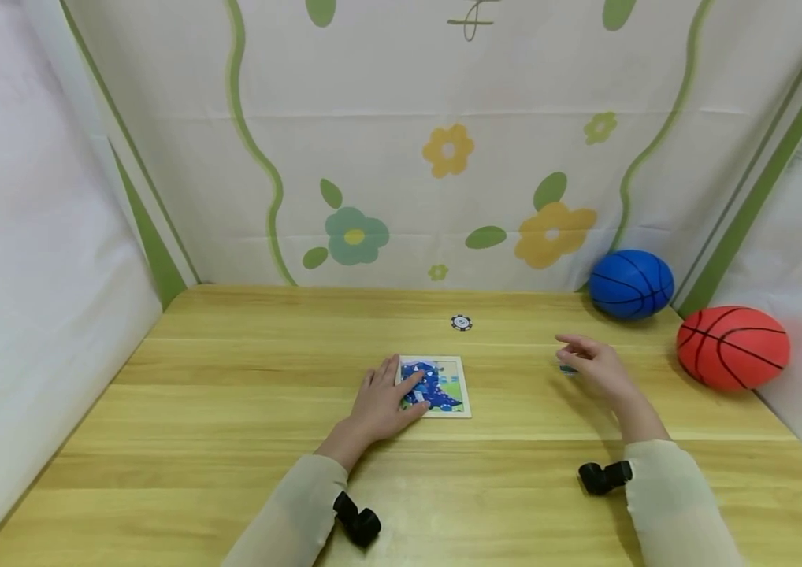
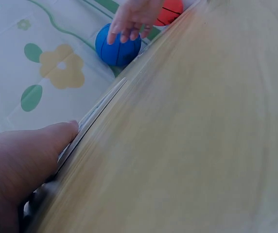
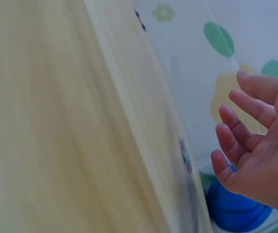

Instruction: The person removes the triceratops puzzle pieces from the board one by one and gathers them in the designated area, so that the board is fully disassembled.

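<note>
My left hand [image 1: 383, 405] rests on the left side of a dinosaur jigsaw puzzle [image 1: 452, 386] in a pale square frame, with the thumb and fingers spread over it. From the left wrist view, the thumb lies on the thin edge of the puzzle [image 2: 97, 114]. My right hand [image 1: 595, 368] hovers above the table at the right, its fingers loosely bent and apart, with nothing between them. Below it lies a small flat bluish piece [image 1: 568, 369], partly hidden by the hand; the right wrist view shows this piece [image 3: 185, 154] flat on the wood.
A black-and-white poker chip [image 1: 461, 322] lies beyond the puzzle. At the right edge sit a blue ball [image 1: 631, 285] and a red ball [image 1: 733, 348]. A flowered cloth [image 1: 401, 181] hangs behind the wooden table [image 1: 231, 409], and white cloth closes both sides.
</note>
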{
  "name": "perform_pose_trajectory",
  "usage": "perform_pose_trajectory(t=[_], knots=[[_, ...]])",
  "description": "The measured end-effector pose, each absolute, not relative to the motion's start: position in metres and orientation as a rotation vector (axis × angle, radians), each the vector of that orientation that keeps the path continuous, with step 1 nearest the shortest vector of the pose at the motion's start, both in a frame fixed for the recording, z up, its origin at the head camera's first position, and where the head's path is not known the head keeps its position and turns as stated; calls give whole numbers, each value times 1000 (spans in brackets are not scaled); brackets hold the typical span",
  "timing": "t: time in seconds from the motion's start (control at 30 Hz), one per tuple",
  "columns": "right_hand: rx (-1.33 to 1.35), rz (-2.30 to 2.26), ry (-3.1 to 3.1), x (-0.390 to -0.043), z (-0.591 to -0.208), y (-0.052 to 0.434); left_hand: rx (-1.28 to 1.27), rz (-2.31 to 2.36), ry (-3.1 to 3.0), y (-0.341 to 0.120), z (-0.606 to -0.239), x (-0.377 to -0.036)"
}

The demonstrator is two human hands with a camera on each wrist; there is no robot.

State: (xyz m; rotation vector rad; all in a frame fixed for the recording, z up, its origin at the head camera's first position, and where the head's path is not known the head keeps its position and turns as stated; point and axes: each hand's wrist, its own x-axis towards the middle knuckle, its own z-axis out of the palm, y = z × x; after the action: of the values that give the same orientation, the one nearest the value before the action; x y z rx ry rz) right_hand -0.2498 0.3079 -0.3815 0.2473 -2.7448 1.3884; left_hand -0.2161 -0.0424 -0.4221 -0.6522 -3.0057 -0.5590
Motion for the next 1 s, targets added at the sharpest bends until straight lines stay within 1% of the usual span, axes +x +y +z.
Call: perform_pose_trajectory(t=[0.23, 0.47, 0.77, 1.0], knots=[[344, 1560, -2662, -256, -382, 260, -632, -619, -2972, -47, -423, -218], [303, 1629, -2683, -268, -397, 220, -655, -613, -2928, -56, -422, -223], [399, 1582, -2704, -268, -410, 174, -697, -558, -2948, -58, -423, -223], [475, 1378, -2769, -265, -417, 157, -694, -572, -2947, -59, -423, -224]])
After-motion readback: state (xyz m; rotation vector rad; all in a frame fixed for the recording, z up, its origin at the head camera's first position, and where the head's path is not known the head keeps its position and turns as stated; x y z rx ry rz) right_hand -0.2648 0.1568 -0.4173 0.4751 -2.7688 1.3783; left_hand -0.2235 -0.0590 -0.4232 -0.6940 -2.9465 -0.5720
